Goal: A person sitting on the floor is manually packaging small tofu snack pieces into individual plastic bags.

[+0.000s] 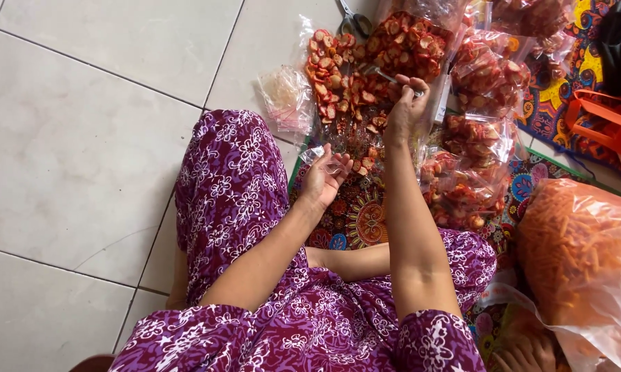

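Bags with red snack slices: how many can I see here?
5: open bag above the right hand; top bag at the upper edge; three sealed bags stacked right of the arm. More may be hidden.

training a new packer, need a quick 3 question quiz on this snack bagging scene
1. True or false: the left hand holds a small clear bag.
2. What does the right hand grip: A a metal spoon, B scissors, C a knife?
3. What lies on the tiled floor beyond the red snack pile?

Key: 1 true. 2 A. 3 scissors.
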